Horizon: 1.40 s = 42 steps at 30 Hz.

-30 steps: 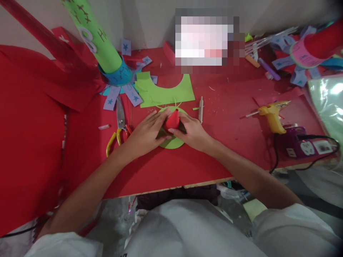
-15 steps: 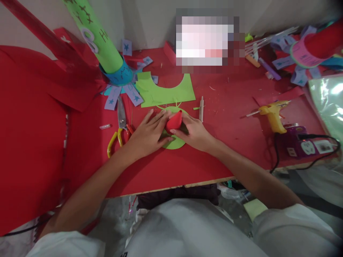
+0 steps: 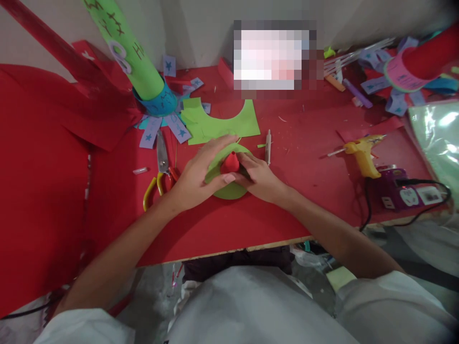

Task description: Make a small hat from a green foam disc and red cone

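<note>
A small red paper cone (image 3: 230, 164) stands upright on a round light-green paper disc (image 3: 233, 192) on the red tabletop. My left hand (image 3: 199, 174) is open to the left of the cone, thumb in front of it and fingers stretched out behind, over the disc's far rim. On the other side, my right hand (image 3: 261, 176) has its fingers and thumb bent around the cone's right side, partly hiding its base. Just beyond the disc lies a green paper offcut (image 3: 222, 128) with a rounded cut-out.
Scissors (image 3: 163, 165) with yellow and red handles lie at left, near a green paper tube (image 3: 143, 71) in a blue collar. A white pen-like stick (image 3: 268, 147) is right of the disc. Further right are a yellow glue gun (image 3: 364, 155) and a purple power box (image 3: 396, 191) with cords.
My left hand has lifted and spread its fingers from the disc and cone. The cone, which leaned to the right, now stands more upright between my hands.
</note>
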Each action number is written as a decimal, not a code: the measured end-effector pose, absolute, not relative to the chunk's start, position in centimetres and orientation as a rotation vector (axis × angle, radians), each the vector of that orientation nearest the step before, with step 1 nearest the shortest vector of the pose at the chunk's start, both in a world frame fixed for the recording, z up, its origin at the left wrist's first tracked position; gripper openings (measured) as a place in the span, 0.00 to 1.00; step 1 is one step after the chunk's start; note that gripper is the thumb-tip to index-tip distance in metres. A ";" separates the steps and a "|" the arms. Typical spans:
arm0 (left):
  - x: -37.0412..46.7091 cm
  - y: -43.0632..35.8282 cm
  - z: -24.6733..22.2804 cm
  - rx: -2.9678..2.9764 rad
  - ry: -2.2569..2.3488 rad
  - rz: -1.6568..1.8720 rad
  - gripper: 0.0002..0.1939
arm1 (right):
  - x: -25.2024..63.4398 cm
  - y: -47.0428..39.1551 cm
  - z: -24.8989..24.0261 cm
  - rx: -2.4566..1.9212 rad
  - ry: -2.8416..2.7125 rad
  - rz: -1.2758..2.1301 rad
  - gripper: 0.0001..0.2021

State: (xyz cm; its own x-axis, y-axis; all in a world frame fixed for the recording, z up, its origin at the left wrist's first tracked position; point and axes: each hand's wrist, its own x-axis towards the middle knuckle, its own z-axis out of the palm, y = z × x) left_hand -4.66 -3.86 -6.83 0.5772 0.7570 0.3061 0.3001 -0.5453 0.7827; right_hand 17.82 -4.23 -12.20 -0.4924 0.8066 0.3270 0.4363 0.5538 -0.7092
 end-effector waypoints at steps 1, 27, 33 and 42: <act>-4.2 -3.7 -6.4 2.030 0.769 0.887 0.31 | 17.8 -4.2 -12.3 -0.983 -2.142 0.718 0.18; -2.3 -3.5 -9.0 1.753 0.724 0.949 0.21 | 19.5 -5.0 -13.1 -0.872 -2.503 0.477 0.39; -2.5 -3.5 -9.4 1.742 0.696 0.963 0.19 | 19.6 -5.3 -13.2 -0.945 -2.503 0.507 0.38; -2.3 -3.2 -9.8 1.729 0.606 1.031 0.19 | 19.7 -4.9 -13.4 -0.960 -2.538 0.523 0.44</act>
State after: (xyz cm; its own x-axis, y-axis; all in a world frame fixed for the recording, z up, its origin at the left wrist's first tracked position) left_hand -2.33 -3.18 -9.82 0.5127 0.7798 0.3591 -0.0651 -0.3817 0.9220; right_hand 19.67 -4.92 -13.43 -0.6966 0.6853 0.2123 0.5455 0.6982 -0.4637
